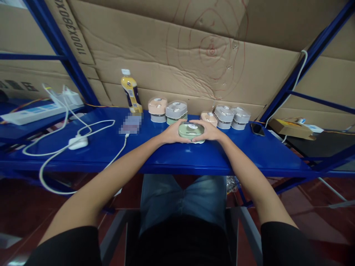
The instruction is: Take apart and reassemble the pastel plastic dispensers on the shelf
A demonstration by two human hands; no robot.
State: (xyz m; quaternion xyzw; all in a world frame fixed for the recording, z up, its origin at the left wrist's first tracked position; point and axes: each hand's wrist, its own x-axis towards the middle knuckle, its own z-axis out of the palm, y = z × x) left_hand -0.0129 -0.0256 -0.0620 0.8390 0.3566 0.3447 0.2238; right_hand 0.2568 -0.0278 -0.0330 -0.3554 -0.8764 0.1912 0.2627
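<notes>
Both hands are wrapped round the sides of a green oval container [191, 130] with a clear lid and a white label on top. My left hand [173, 133] presses its left side, and my right hand [209, 132] presses its right side. The container is low over the blue table, near its middle. Just behind my left hand stand a grey-and-green container [176, 110] and a pink-and-grey one [158, 109]. Behind my right hand are a pink container [209, 118] and two grey ones [223, 116], [240, 117].
On the blue table [166, 159] stand a yellow bottle [131, 92] and a blurred-out flat item [131, 124] with a cable. A white charger [78, 142] with looped cables and a power strip [41, 112] are at left. A phone [257, 129] and an open carton [291, 128] are at right.
</notes>
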